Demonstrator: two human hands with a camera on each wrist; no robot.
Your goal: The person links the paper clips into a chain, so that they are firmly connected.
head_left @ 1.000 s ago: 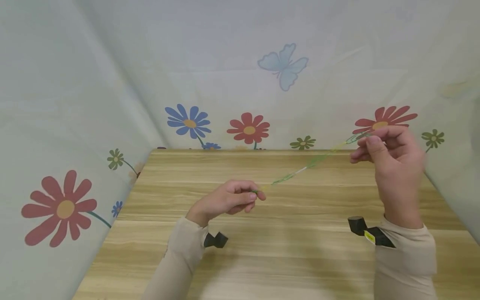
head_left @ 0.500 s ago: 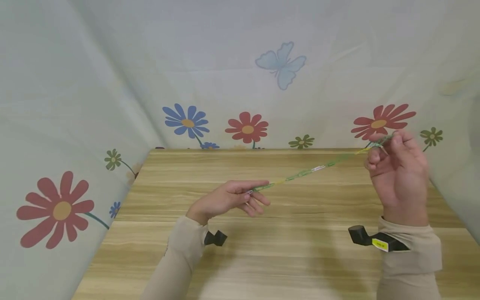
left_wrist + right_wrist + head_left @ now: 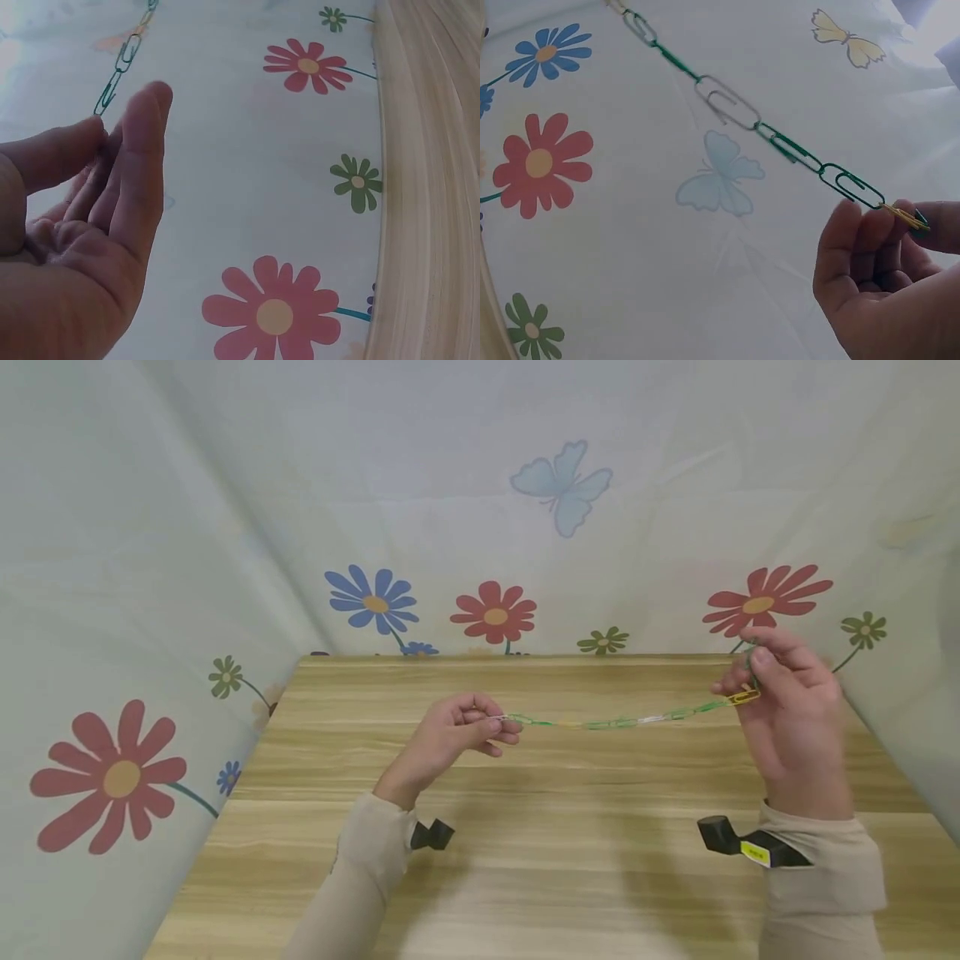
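A chain of linked paper clips (image 3: 651, 719), green with some yellow and white ones, stretches between both hands above the table, sagging slightly. My left hand (image 3: 442, 739) pinches its left end, where a white clip shows at the fingertips. In the left wrist view, green clips (image 3: 129, 52) run up and away from the thumb and fingers. My right hand (image 3: 798, 718) pinches a green clip at the other end between thumb and index finger. From there a yellow clip (image 3: 744, 697) hangs, partly before the palm. A white clip (image 3: 727, 103) sits mid-chain in the right wrist view.
Below the hands is a wood-grain table (image 3: 570, 860). A pale cloth (image 3: 450, 485) printed with flowers and a butterfly rises behind it and along its sides. Black wrist-worn devices (image 3: 433, 836) sit at both cuffs.
The chain has shifted rightward through my left hand, whose grip is now at a white clip. It has gone from a taut slant to a slack, flatter curve. My left hand rose slightly.
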